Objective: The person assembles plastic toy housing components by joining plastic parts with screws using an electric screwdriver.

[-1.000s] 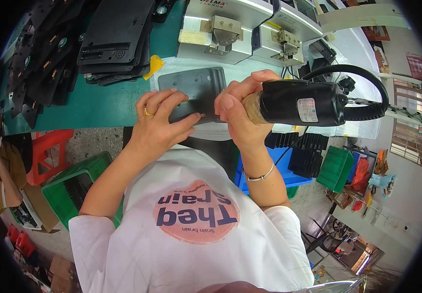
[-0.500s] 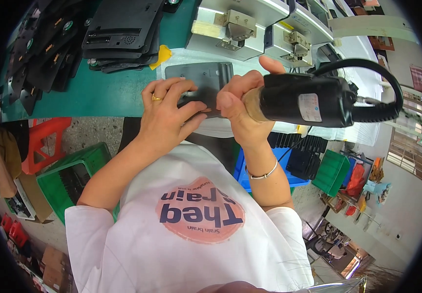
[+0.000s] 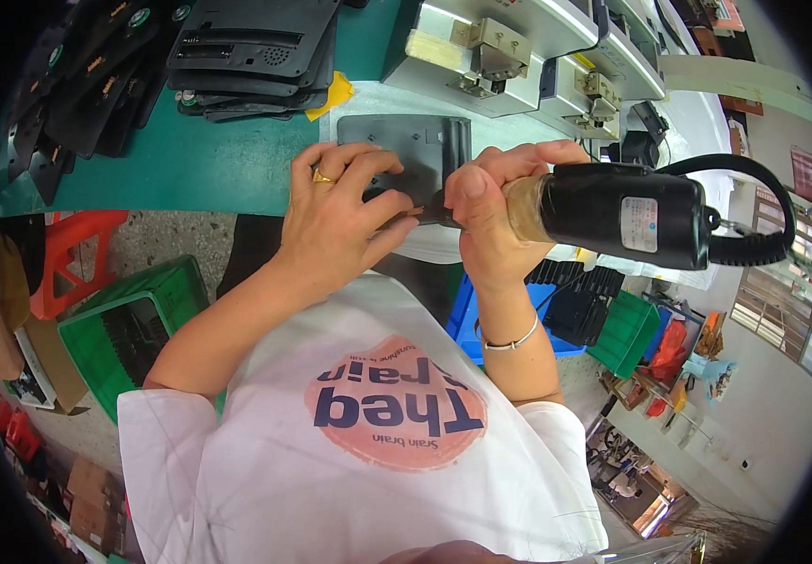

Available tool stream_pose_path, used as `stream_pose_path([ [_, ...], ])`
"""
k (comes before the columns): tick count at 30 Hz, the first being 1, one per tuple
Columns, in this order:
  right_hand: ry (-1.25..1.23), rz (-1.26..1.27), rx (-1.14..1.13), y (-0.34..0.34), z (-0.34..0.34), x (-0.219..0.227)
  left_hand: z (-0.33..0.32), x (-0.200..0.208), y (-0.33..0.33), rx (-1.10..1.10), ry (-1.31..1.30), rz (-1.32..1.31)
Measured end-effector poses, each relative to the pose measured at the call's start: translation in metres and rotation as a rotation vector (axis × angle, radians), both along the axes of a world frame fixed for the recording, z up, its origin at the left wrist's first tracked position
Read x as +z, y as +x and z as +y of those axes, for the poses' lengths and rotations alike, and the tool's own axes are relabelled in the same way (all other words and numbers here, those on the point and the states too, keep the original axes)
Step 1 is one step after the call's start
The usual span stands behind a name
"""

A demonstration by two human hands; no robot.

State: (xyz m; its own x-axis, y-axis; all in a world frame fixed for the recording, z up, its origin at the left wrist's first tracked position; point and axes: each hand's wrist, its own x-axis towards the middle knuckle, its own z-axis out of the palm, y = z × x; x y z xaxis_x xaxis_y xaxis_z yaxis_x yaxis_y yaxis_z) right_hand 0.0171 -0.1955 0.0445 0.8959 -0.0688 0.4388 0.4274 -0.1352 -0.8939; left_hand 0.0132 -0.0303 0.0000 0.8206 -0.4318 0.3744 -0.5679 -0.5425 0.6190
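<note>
A dark plastic panel (image 3: 406,136) lies on the white sheet covering part of the bench. My left hand (image 3: 345,202), with a gold ring, rests over the panel's near left part. Its thumb and index finger are pinched around a small brownish piece at the near edge, too small to name. My right hand (image 3: 492,211) is wrapped round the tan collar of a black corded electric screwdriver (image 3: 622,211). The working end of the screwdriver is hidden behind my fingers, close to the panel's near right side.
Stacked black plastic housings (image 3: 246,56) and more loose black panels (image 3: 86,85) cover the left of the green bench, beside a yellow piece (image 3: 333,96). White machines with metal fittings (image 3: 495,61) stand behind. Green crates (image 3: 133,329) and a blue bin (image 3: 467,324) sit below the edge.
My view has shifted slightly, so the bench things appear displaced. The screwdriver and right hand sit lower and nearer the panel's near edge; the left finger and thumb remain pinched.
</note>
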Motion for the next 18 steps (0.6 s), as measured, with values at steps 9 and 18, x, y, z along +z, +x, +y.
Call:
stream_pose_path([
  [9, 0.128, -0.027, -0.004, -0.007, -0.007, -0.005, -0.002, 0.000, 0.003, 0.008, -0.001, 0.003],
  [18, 0.150, -0.067, 0.128, -0.003, -0.012, -0.009, -0.001, 0.000, 0.000, 0.018, -0.001, 0.006],
])
